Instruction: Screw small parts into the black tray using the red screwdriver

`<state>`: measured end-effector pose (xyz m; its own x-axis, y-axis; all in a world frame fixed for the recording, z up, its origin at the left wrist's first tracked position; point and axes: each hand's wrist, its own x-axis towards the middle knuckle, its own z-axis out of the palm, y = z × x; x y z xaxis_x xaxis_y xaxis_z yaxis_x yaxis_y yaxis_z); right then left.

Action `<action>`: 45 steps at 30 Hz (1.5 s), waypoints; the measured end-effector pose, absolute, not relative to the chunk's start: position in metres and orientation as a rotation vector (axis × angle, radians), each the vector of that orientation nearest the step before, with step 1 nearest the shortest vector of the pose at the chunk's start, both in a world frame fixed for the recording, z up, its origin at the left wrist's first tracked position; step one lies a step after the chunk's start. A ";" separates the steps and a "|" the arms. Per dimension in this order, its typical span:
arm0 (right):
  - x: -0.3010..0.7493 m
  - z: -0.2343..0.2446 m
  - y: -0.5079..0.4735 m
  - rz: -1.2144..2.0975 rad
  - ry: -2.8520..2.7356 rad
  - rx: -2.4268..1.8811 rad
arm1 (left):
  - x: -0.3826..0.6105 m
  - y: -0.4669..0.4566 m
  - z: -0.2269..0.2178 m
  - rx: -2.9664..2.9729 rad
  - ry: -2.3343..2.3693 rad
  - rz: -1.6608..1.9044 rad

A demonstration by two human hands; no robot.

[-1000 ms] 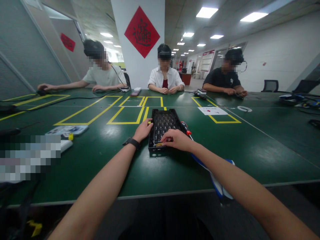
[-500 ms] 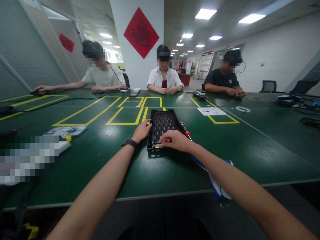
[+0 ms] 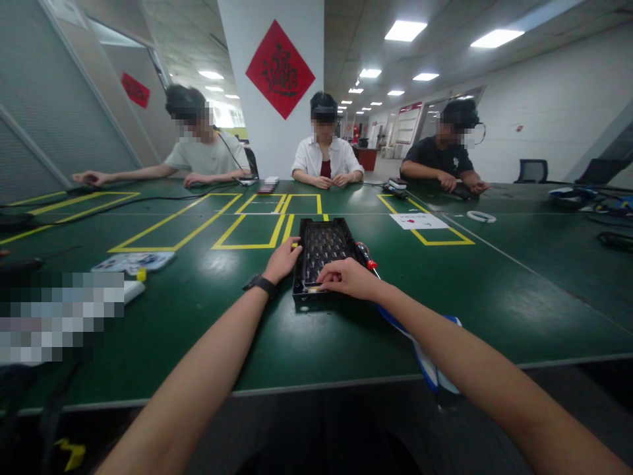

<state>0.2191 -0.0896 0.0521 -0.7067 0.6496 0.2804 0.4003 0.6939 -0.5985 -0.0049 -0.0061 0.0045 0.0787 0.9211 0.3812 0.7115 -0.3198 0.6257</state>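
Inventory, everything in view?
Table: 1, green, underneath
Case: 1, black, on table
Piece: 1, yellowish, case's near end
Screwdriver: 1, red and dark, right of case
Tape: several, yellow, on table
Paper: 1, white, far right
Ring: 1, white, right of paper
Blurred item: 1, whitish, near left
Unclear item: 1, blue-white, near right
People: 3, pale or dark tops, across table
Posters: 2, red, pillar, left panel
Lights: several, white, ceiling
Chairs: several, dark, background
Wristband: 1, black, left wrist
Left grip: 1, bare, case's left side
Right grip: 1, bare, at piece

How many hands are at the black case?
2: the left hand at the left edge of the black case, the right hand over its near end, at a small yellowish piece.
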 end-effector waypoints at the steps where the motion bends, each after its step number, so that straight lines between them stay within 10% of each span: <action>1: 0.219 0.052 -0.090 0.705 -2.427 -0.804 | -0.005 -0.007 0.005 2.090 1.635 1.073; 23: 0.218 0.050 -0.038 0.250 -2.278 -1.340 | 0.025 -0.027 0.029 2.409 1.697 1.228; 45: 0.184 0.045 -0.062 0.840 -2.169 -0.974 | 0.015 0.006 -0.001 1.717 1.732 1.386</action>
